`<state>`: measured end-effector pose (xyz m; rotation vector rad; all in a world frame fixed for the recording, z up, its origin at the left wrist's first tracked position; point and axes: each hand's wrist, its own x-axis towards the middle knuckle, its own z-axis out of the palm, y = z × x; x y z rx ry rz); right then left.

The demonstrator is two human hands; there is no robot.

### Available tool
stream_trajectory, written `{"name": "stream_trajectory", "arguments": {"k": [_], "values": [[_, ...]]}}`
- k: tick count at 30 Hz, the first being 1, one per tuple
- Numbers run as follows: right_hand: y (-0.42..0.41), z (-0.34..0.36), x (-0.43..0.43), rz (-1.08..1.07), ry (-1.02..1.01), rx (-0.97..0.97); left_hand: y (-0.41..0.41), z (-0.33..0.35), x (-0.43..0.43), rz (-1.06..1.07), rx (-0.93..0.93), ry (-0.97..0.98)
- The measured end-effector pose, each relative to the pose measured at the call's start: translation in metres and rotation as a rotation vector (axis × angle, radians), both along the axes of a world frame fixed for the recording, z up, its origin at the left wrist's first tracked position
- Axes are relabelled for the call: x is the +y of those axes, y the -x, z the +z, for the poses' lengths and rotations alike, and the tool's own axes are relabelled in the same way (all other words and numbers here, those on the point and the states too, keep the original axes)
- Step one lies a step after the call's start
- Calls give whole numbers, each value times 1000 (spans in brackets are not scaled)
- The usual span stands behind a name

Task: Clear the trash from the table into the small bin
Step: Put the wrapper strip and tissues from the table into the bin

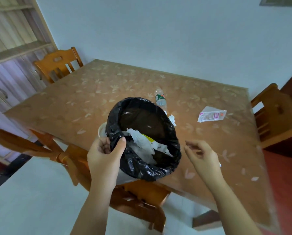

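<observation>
My left hand (106, 155) grips the near-left rim of the small bin (165, 167), which is lined with a black bag and held tilted over the table's front edge. White crumpled paper and a yellow-marked wrapper (145, 143) lie inside it. To the right of the bin my right hand (202, 155) hovers with its fingers loosely apart and nothing in them. On the table behind the bin lies a clear plastic bottle (160, 97) with a green label, a small white paper scrap (172, 119) at the bin's far rim, and a white and pink packet (211, 115) further right.
The table (90, 99) has a brown flowered cover. Wooden chairs stand at the far left (57, 65), the right (276, 114), and near me under the bin (141, 200). A white cup (102, 129) peeks out left of the bin. A cabinet fills the left wall.
</observation>
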<state>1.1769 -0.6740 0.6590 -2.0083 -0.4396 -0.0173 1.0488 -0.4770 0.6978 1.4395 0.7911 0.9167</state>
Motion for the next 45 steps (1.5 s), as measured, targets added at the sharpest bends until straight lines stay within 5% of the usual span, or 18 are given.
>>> {"name": "stream_trajectory", "arguments": {"k": [15,27,34,45], "values": [[-8,-69,-108,-249,107,212,-15,-15,-58,15,-10,128],[-164,-122,-166,56,341,438,-115,-26,-128,241,60,119],[-181,-151,-144,258,347,491,-122,-23,-145,338,61,164],[-175,-158,-147,175,302,530,-120,-20,-160,328,142,171]]}}
